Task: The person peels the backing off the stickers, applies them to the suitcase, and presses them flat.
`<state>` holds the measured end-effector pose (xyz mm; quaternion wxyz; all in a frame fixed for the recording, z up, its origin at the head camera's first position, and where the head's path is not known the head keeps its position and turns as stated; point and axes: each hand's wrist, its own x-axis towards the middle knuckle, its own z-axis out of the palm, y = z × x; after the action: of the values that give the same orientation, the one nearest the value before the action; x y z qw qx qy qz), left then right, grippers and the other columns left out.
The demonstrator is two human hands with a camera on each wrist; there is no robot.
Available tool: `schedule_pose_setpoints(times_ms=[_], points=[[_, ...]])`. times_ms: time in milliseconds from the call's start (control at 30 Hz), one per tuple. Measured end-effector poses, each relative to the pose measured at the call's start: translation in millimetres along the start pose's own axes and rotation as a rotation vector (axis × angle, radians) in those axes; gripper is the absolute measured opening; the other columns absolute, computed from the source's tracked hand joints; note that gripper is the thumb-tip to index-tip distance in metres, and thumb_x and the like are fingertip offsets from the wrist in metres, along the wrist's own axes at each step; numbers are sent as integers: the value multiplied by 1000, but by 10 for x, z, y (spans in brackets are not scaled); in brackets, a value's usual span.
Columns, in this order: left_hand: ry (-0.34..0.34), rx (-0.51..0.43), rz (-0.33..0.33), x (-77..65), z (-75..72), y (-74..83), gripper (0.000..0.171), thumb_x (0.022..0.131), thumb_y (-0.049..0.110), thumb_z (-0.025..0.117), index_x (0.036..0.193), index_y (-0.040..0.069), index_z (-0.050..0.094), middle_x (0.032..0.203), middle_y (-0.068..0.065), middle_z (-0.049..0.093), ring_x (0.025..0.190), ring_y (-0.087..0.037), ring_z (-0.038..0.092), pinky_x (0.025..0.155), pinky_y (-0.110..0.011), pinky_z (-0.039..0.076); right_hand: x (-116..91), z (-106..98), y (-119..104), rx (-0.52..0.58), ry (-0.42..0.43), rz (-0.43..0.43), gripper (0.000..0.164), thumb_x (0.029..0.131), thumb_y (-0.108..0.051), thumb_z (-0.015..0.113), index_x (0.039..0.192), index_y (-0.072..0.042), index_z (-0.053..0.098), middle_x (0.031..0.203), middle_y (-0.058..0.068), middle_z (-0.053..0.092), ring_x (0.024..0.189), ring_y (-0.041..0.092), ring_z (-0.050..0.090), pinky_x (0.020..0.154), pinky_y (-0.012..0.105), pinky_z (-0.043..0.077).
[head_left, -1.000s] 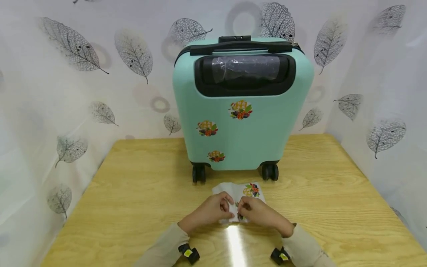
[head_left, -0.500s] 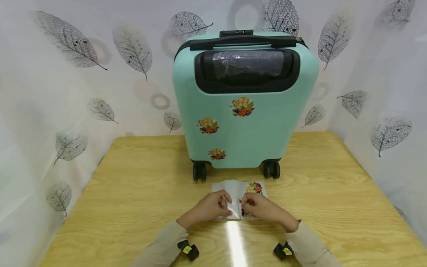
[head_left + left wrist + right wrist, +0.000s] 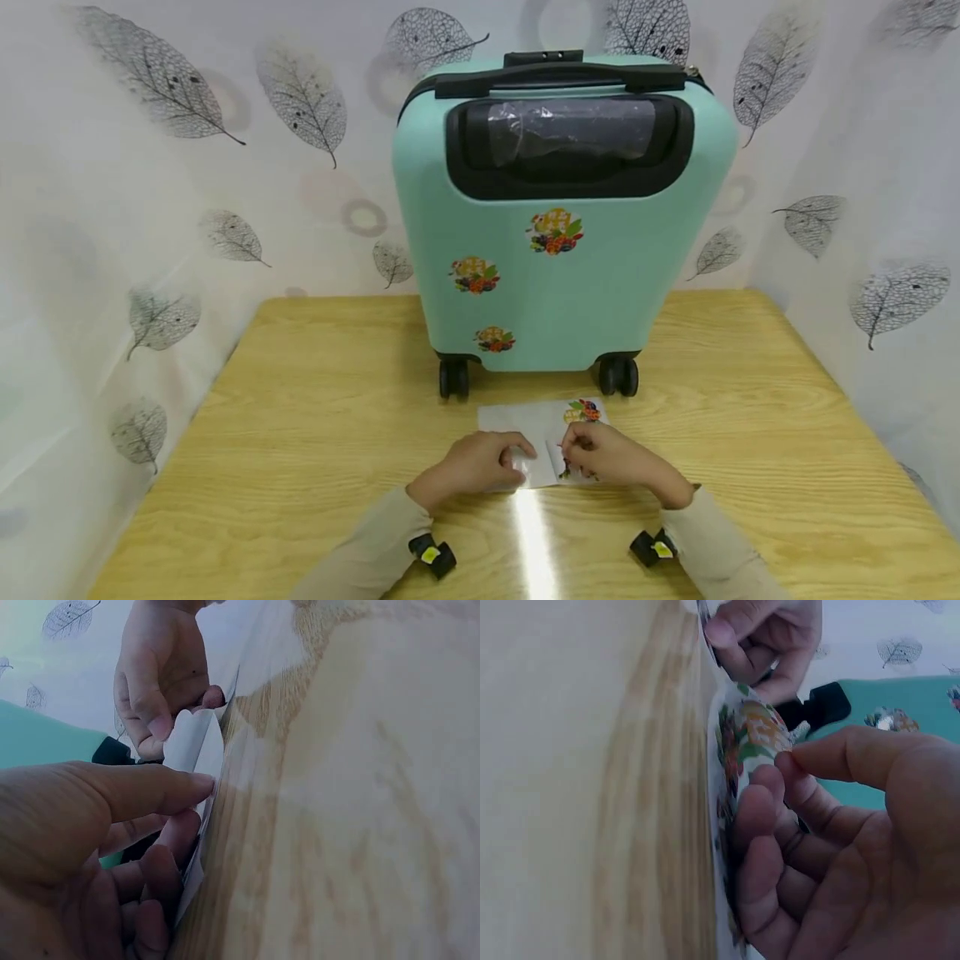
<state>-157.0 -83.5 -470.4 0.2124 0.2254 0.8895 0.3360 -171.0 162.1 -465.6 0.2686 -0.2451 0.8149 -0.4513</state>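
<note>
Fruit-sticker sheet (image 3: 506,418): peeling by pinch and hold-down

Location: I have the sheet on the wood-grain table (image 3: 330,400), directly in front of the mint-green suitcase (image 3: 600,292).

Grip: The right hand (image 3: 611,454) pinches a fruit sticker (image 3: 763,729) at its edge between thumb and forefinger. The left hand (image 3: 480,462) rests on the white part of the sheet, thumb and forefinger spread apart.

Procedure: I judge the step in hand to be a peel. For a clean release, I would press the sheet down close to the peel line, draw the sticker back at a low, even angle, and pause if backing rises with it. I would touch only the margin of the adhesive side. A sharp pull could crease the print. I cannot tell whether any backing is lifting.

Appearance: The sheet is thin and white, with glare beside the left hand. The pinched portion curves upward, white towards the left hand; its printed face shows orange lettering and green leaves. A second fruit print (image 3: 582,411) lies at the far right corner. Three similar stickers (image 3: 475,275) sit on the suitcase.
</note>
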Motion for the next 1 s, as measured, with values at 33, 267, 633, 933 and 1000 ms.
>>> schedule_pose_setpoints(times_ms=[33,267,633,933,1000], points=[[2,16,6,11,7,7,27,84,20,70,110,25,68,64,12,53,51,-2,44,49,-20,35,-18,-28,4,3,-5,4,16,100,-10,47,93,0,58,77,5,59,61,8,52,54,22,45],[22,46,4,53,39,25,27,82,22,70,109,25,67,64,14,55,53,-1,47,51,-20,37,-106,-183,21,-6,-15,15,19,101,-13,48,94,2,57,79,7,63,64,10,55,58,24,48],[29,44,1,7,-10,35,25,83,23,71,108,24,67,67,14,57,55,-1,49,53,-21,39,-172,-292,20,22,-25,21,19,101,-11,46,94,3,56,81,10,62,66,10,55,57,26,48],[12,15,-2,7,-16,-1,24,82,22,71,106,23,67,67,13,56,55,-2,48,54,-20,38,-311,-439,-8,50,7,27,21,102,-13,44,97,4,55,77,9,58,62,11,51,54,27,44],[3,4,-9,9,-12,-31,24,83,21,71,107,22,67,68,13,56,54,-3,48,54,-21,38,-334,-475,-19,47,22,29,22,103,-14,44,99,5,55,79,12,60,64,14,53,55,29,45]])
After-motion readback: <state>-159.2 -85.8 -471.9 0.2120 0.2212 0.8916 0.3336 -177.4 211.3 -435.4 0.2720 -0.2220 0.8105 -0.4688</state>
